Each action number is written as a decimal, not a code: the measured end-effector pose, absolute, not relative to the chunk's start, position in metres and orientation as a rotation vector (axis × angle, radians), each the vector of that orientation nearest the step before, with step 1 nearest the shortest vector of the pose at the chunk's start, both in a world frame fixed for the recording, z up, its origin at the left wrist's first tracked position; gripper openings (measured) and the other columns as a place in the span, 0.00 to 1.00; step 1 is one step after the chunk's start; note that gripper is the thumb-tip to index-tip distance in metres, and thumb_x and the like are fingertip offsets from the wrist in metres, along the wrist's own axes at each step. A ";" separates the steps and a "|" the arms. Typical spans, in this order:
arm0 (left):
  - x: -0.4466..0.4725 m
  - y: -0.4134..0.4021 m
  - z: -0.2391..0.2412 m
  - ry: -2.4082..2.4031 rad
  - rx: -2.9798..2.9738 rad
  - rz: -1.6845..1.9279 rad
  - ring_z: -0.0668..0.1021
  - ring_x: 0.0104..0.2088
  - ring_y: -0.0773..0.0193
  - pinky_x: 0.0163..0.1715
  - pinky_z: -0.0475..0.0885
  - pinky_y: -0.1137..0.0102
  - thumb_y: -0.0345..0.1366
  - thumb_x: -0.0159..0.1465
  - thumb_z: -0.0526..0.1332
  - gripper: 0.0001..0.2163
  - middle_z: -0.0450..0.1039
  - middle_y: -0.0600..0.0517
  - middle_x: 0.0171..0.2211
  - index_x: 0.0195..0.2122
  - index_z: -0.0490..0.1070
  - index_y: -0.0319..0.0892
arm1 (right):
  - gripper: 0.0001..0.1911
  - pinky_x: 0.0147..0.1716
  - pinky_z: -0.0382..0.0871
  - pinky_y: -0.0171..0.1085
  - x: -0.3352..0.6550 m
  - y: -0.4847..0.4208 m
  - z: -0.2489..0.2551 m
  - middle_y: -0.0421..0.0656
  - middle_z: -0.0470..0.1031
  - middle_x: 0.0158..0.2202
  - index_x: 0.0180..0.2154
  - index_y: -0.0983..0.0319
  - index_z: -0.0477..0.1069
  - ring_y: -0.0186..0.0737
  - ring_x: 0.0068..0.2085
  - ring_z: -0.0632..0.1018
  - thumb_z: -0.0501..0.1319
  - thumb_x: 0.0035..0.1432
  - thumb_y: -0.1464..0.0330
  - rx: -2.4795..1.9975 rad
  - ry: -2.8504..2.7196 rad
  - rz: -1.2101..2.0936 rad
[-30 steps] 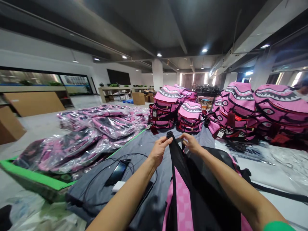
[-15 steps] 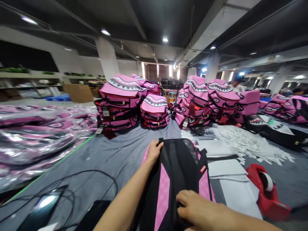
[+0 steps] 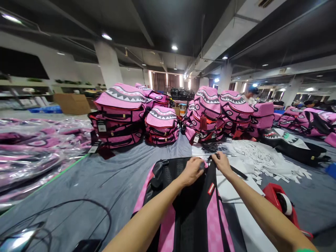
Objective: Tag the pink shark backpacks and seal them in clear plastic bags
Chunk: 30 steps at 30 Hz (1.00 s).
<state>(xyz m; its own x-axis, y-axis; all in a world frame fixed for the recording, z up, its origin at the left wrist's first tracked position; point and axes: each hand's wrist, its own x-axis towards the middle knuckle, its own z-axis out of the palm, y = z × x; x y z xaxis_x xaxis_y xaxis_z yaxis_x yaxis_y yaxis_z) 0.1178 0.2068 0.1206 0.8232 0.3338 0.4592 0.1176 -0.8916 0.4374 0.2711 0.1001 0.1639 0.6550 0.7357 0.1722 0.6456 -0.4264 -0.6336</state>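
Note:
A pink and black backpack (image 3: 169, 227) lies in front of me with its black padded back panel and straps facing up. My left hand (image 3: 193, 171) has its fingers curled on the far edge of the bag, right of the middle. Just right of it, my right hand (image 3: 222, 163) pinches the end of a black shoulder strap (image 3: 211, 176) that carries a small red label (image 3: 210, 189). The strap's tip is partly hidden by the fingers. At the bag's far left corner a black buckle (image 3: 165, 162) lies loose.
Stacked pink shark-mouth backpacks (image 3: 120, 101) stand at the back. Plastic-wrapped bags (image 3: 31, 157) fill the left side. On the right lie white paper tags (image 3: 257, 157), white sheets (image 3: 246, 217) and a red tape dispenser (image 3: 273, 192). A black cable (image 3: 86, 200) and phone (image 3: 19, 239) are front left.
My left hand has moved right along the bag's far edge. My right hand has gone from the near middle of the bag to the far right strap and grips it. The view has shifted slightly.

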 end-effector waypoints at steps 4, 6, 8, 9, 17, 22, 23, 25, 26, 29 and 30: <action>0.138 0.196 0.107 0.230 2.566 0.706 0.75 0.49 0.58 0.57 0.67 0.58 0.30 0.63 0.60 0.06 0.77 0.50 0.45 0.39 0.75 0.44 | 0.10 0.28 0.65 0.33 0.236 0.074 0.180 0.39 0.75 0.26 0.34 0.59 0.66 0.38 0.27 0.76 0.58 0.58 0.59 -1.831 -1.429 -0.146; 0.135 0.192 0.099 0.180 2.559 0.728 0.76 0.48 0.59 0.62 0.62 0.57 0.27 0.62 0.59 0.07 0.78 0.51 0.42 0.35 0.76 0.43 | 0.08 0.25 0.63 0.33 0.217 0.057 0.177 0.38 0.73 0.24 0.34 0.59 0.66 0.38 0.24 0.75 0.59 0.55 0.62 -1.762 -1.566 -0.207; 0.132 0.191 0.093 0.143 2.547 0.744 0.78 0.46 0.61 0.64 0.59 0.58 0.25 0.61 0.58 0.09 0.80 0.52 0.39 0.34 0.76 0.43 | 0.05 0.23 0.62 0.32 0.198 0.042 0.172 0.37 0.73 0.22 0.34 0.59 0.66 0.37 0.22 0.74 0.59 0.54 0.65 -1.727 -1.648 -0.249; 0.131 0.192 0.092 0.139 2.537 0.754 0.78 0.45 0.61 0.65 0.59 0.58 0.25 0.61 0.57 0.10 0.80 0.52 0.38 0.34 0.77 0.43 | 0.03 0.23 0.62 0.32 0.189 0.036 0.171 0.37 0.73 0.22 0.34 0.59 0.66 0.36 0.21 0.74 0.58 0.54 0.67 -1.696 -1.674 -0.274; 0.114 0.180 0.109 0.253 2.469 0.801 0.79 0.35 0.61 0.48 0.73 0.65 0.30 0.65 0.57 0.08 0.79 0.50 0.32 0.33 0.76 0.40 | 0.06 0.17 0.57 0.29 0.186 -0.008 0.205 0.34 0.66 0.19 0.32 0.60 0.68 0.30 0.18 0.66 0.59 0.58 0.64 -1.598 -1.541 -0.212; 0.066 0.137 0.153 0.347 2.439 1.202 0.76 0.48 0.52 0.55 0.66 0.55 0.41 0.66 0.61 0.13 0.78 0.43 0.45 0.47 0.76 0.41 | 0.15 0.20 0.55 0.31 0.210 -0.001 0.235 0.35 0.62 0.19 0.25 0.60 0.67 0.30 0.20 0.62 0.58 0.59 0.59 -1.664 -1.536 -0.116; 0.064 0.136 0.163 0.301 2.410 1.250 0.75 0.52 0.50 0.58 0.64 0.55 0.41 0.63 0.64 0.15 0.77 0.43 0.49 0.50 0.75 0.42 | 0.15 0.22 0.55 0.31 0.209 0.006 0.242 0.35 0.62 0.20 0.25 0.61 0.67 0.30 0.22 0.62 0.59 0.59 0.59 -1.630 -1.607 -0.097; 0.069 0.142 0.178 0.247 2.288 1.130 0.76 0.49 0.51 0.55 0.67 0.58 0.38 0.59 0.66 0.13 0.78 0.47 0.44 0.45 0.78 0.43 | 0.16 0.24 0.56 0.31 0.206 0.022 0.255 0.35 0.63 0.22 0.27 0.61 0.67 0.31 0.25 0.63 0.61 0.58 0.56 -1.557 -1.747 0.011; 0.073 0.147 0.181 0.268 2.204 1.032 0.77 0.44 0.54 0.49 0.69 0.62 0.37 0.58 0.65 0.09 0.78 0.50 0.37 0.38 0.79 0.42 | 0.18 0.25 0.56 0.31 0.206 0.031 0.261 0.35 0.64 0.23 0.29 0.62 0.68 0.31 0.26 0.64 0.63 0.57 0.54 -1.525 -1.804 0.117; 0.076 0.155 0.172 0.431 2.012 0.914 0.75 0.28 0.61 0.34 0.69 0.69 0.38 0.61 0.58 0.11 0.71 0.54 0.23 0.25 0.74 0.40 | 0.25 0.25 0.55 0.31 0.215 0.061 0.268 0.34 0.64 0.26 0.38 0.63 0.69 0.31 0.27 0.63 0.66 0.53 0.48 -1.437 -1.873 0.450; 0.073 0.151 0.166 0.474 1.961 0.925 0.74 0.26 0.63 0.32 0.68 0.70 0.40 0.62 0.57 0.13 0.70 0.54 0.22 0.24 0.72 0.40 | 0.27 0.25 0.55 0.31 0.221 0.072 0.266 0.34 0.64 0.26 0.42 0.63 0.69 0.31 0.26 0.63 0.66 0.54 0.47 -1.424 -1.880 0.495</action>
